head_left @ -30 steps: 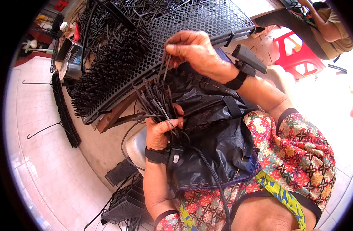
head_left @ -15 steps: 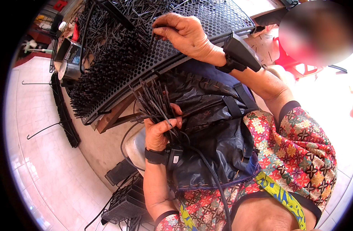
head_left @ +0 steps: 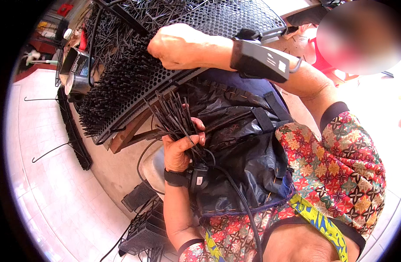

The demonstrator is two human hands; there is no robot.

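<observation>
A bunch of thin black rods (head_left: pixel 172 115) fans upward out of my left hand (head_left: pixel 179 150), whose fingers and thumb are wrapped round its lower part above my lap. My right hand (head_left: pixel 176 47) is over the black perforated panel (head_left: pixel 231 17), at the edge of the many short black rods (head_left: pixel 117 87) that stand upright in its holes. Its back faces up and its fingers curl down out of sight, so what they hold is hidden. Farther back on the panel lies a heap of loose black rods (head_left: pixel 122 28).
A wooden support (head_left: pixel 130 133) holds the panel. To the left are a metal can (head_left: pixel 78 81) and a long dark strip with wire hooks (head_left: pixel 74 126). A cable (head_left: pixel 242 192) crosses my black apron (head_left: pixel 235 170). Black crates (head_left: pixel 143 231) sit below; another person is at upper right.
My right hand has moved left and turned over, from a visible pinch to its back facing up by the standing rods. My left hand keeps the bunch almost where it was.
</observation>
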